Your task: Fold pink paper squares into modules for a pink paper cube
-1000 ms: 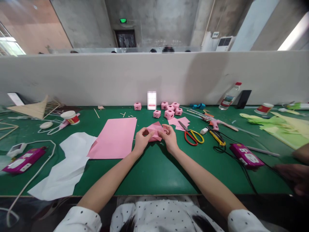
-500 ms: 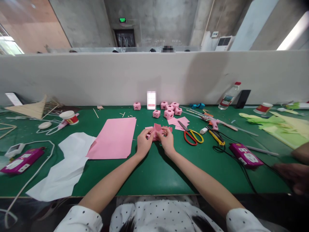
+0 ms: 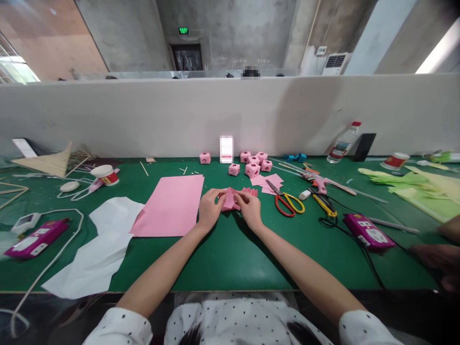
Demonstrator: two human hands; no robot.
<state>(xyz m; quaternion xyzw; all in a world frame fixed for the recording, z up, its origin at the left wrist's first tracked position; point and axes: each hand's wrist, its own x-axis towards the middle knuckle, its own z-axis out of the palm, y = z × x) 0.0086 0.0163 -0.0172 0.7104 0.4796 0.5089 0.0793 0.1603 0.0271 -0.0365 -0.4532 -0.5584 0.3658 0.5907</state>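
Between my hands is a folded pink paper piece (image 3: 230,200), pinched from both sides a little above the green table. My left hand (image 3: 211,207) grips its left edge with thumb and fingers. My right hand (image 3: 250,207) is closed on its right side, with more pink folded paper (image 3: 253,191) showing behind those fingers. Left of my hands lies a stack of pink sheets (image 3: 168,206). Several folded pink paper cubes (image 3: 253,169) sit beyond my hands. Small pink paper squares (image 3: 268,181) lie partly under scissors (image 3: 289,203) with red and yellow handles.
White paper (image 3: 97,249) lies at left beside a purple box (image 3: 38,238) and a paper cup (image 3: 105,175). At right are a yellow cutter (image 3: 325,205), a pink glue gun (image 3: 319,183), another purple box (image 3: 368,232) and cables. Another person's hand (image 3: 436,258) is at the right edge.
The pink paper between my hands has turned, showing a flatter face toward me. My left hand has shifted slightly left. The view has moved a little.
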